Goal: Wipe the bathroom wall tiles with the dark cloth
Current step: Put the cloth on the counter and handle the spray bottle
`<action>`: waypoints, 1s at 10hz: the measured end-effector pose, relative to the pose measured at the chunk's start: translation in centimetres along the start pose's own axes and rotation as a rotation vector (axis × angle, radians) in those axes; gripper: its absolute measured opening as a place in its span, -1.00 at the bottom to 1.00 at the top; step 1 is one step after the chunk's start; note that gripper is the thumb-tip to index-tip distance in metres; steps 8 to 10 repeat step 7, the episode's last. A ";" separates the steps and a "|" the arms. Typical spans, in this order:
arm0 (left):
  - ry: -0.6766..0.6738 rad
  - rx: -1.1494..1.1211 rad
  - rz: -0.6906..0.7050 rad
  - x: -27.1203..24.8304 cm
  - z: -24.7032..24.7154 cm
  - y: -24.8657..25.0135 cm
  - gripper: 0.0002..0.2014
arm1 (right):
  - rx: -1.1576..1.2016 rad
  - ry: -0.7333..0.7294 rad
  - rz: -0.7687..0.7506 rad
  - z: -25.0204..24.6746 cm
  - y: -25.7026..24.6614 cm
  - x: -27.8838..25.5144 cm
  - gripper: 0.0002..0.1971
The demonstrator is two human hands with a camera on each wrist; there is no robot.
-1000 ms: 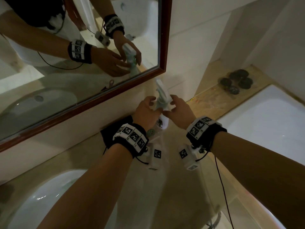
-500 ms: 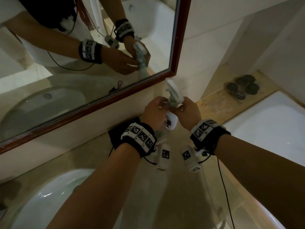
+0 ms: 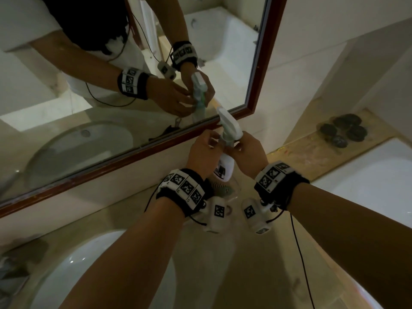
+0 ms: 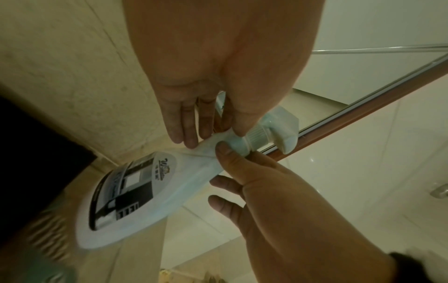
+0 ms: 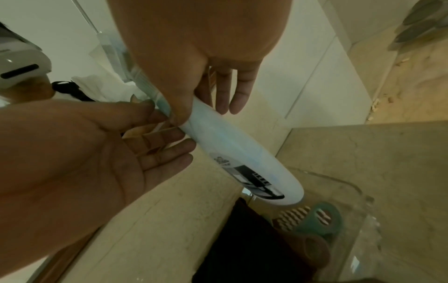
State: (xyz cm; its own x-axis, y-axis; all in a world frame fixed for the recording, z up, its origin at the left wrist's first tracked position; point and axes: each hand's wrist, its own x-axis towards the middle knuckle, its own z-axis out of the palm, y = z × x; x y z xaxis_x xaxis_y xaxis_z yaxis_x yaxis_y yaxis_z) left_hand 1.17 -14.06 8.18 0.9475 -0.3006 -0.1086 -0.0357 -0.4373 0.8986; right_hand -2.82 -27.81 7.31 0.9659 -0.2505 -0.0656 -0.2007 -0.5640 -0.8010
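A white spray bottle (image 3: 225, 166) with a trigger head is held tilted in front of the mirror's lower frame. My left hand (image 3: 209, 143) pinches its neck between thumb and fingers (image 4: 188, 132). My right hand (image 3: 236, 148) grips the same neck from the other side, thumb (image 4: 226, 151) against it. The dark cloth (image 5: 242, 241) lies on the beige counter under my wrists, against the wall; in the left wrist view the dark cloth (image 4: 36, 153) fills the left edge. Pale wall tiles (image 3: 301, 74) rise right of the mirror.
The mirror (image 3: 133, 121) has a red-brown frame and shows both hands. A clear tray (image 5: 351, 191) beside the cloth holds a teal brush (image 5: 322, 216). A white basin (image 3: 66, 270) is lower left, a bathtub (image 3: 367, 188) right, dark round pieces (image 3: 343, 131) on its ledge.
Both hands have stayed on the bottle's neck and the bottle has risen a little toward the mirror frame. The head view has shifted, so the scene sits more to the right.
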 end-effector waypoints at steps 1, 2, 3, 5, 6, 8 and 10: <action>-0.012 -0.012 -0.033 -0.2 -0.2 -1.3 -0.84 | 0.017 -0.010 0.013 1.4 0.4 0.1 -0.66; -0.037 -0.050 -0.059 -0.5 -0.2 -2.3 -0.93 | -0.055 0.007 -0.028 2.6 1.1 0.2 -0.58; -0.064 -0.064 -0.088 -0.7 -0.3 -2.8 -0.94 | -0.032 0.018 -0.021 3.8 1.8 0.8 -0.14; -0.103 -0.042 -0.087 -0.5 -0.7 -3.2 -0.84 | -0.038 -0.003 0.044 3.6 1.3 0.1 -0.65; -0.132 -0.047 -0.099 -0.6 -0.8 -3.4 -0.77 | -0.040 0.054 -0.007 4.0 1.5 0.2 -0.71; -0.148 -0.059 -0.119 -0.5 -0.7 -3.3 -0.73 | -0.048 0.069 -0.067 4.1 1.3 0.1 -0.73; -0.148 -0.059 -0.119 -0.5 -0.7 -3.3 -0.73 | -0.048 0.069 -0.067 4.1 1.3 0.1 -0.73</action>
